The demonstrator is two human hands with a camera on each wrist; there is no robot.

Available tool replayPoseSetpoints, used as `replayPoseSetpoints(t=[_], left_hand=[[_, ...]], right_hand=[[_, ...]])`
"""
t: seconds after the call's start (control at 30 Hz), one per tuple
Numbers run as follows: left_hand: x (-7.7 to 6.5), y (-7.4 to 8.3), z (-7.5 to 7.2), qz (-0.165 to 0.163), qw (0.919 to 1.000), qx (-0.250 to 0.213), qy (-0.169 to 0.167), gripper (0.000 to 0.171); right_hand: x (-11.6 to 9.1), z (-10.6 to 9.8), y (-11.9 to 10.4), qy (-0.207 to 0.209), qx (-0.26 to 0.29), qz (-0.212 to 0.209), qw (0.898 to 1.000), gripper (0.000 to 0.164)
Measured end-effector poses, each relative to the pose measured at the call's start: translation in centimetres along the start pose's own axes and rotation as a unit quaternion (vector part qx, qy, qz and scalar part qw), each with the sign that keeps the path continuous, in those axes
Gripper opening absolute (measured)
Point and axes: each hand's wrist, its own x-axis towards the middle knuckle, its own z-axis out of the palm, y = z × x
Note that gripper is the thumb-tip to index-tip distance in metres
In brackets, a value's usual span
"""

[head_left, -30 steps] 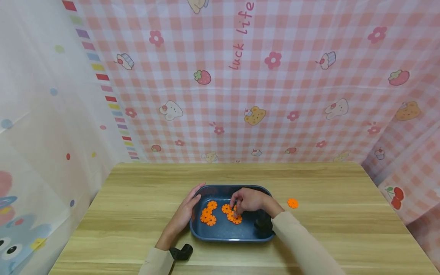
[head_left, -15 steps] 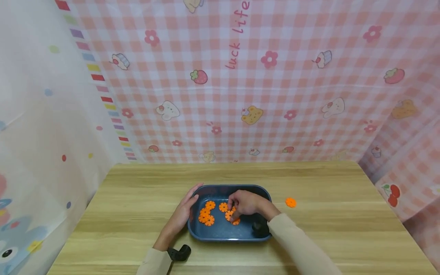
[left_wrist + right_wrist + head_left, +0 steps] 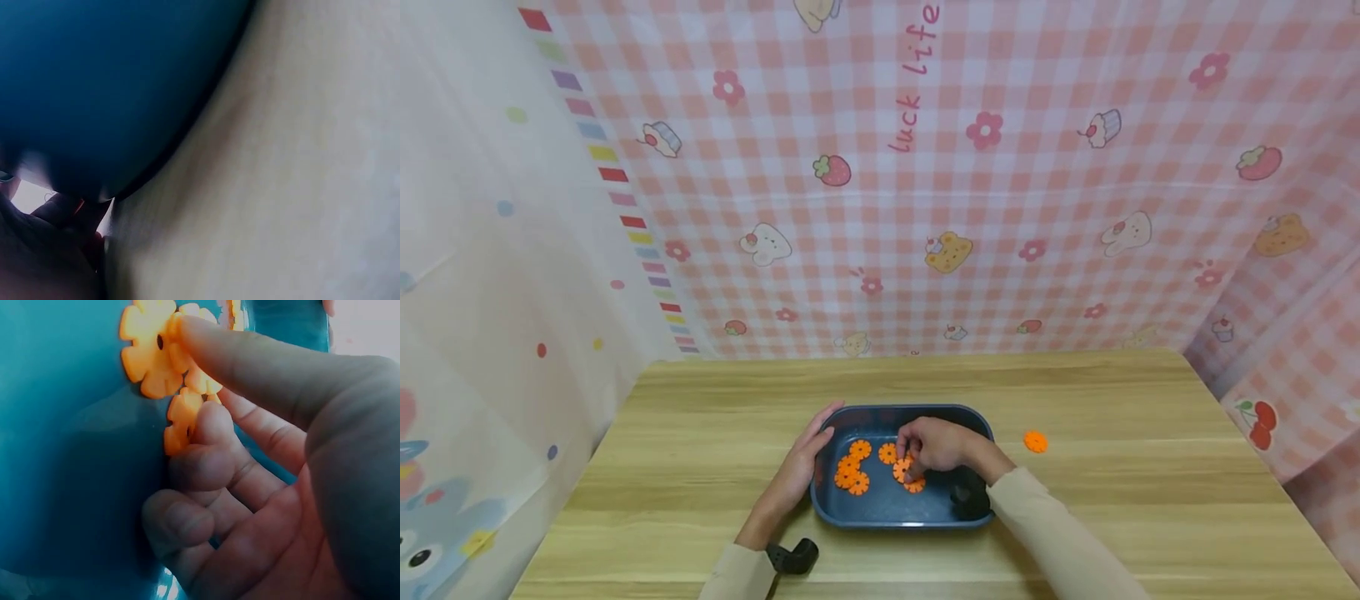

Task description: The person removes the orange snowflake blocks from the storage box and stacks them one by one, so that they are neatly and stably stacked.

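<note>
some orange discs point(image 3: 902, 470) lie under the right hand point(image 3: 942, 443), inside the tray point(image 3: 895, 511)

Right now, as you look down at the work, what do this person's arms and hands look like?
The left hand and right hand wear no gloves. The left sleeve and right sleeve are plain light beige, ending near the wrists. A rounded black device is at the left wrist; a dark attachment is by the right, its outline hard to make out.
</note>
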Motion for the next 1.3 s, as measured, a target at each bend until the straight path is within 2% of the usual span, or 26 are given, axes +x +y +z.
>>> replayPoseSetpoints(t=[0.27,0.5,0.6,0.87,1.0,1.13,1.3], left_hand=[[0.0,-0.1,0.0,0.002,1.0000,0.004,-0.002,0.044],[0.1,-0.1,-0.1,0.010,0.9998,0.018,0.007,0.045],[0.2,-0.1,-0.1,0.014,0.9998,0.016,-0.004,0.046],[0.3,-0.2,0.1,0.024,0.9993,-0.019,-0.019,0.049],[0.3,-0.1,0.1,0.026,0.9992,-0.019,-0.022,0.049],[0.3,-0.1,0.1,0.022,0.9995,-0.015,-0.019,0.049],[0.2,-0.1,0.1,0.018,0.9997,-0.009,-0.015,0.049]], right_hand=[[0.0,0.0,-0.1,0.000,-0.003,-0.023,1.000,0.013],[-0.1,-0.1,0.0,-0.008,0.016,-0.039,0.999,0.011],[-0.1,-0.2,0.1,-0.006,0.030,-0.035,0.999,0.010],[-0.7,-0.7,-0.1,-0.001,0.064,-0.024,0.998,0.022],[-1.2,-1.1,-0.4,0.003,0.109,-0.012,0.994,0.023],[-1.7,-1.6,-0.7,0.009,0.168,0.002,0.986,0.026],[-2.6,-2.4,-1.0,0.009,0.211,-0.009,0.977,0.028]])
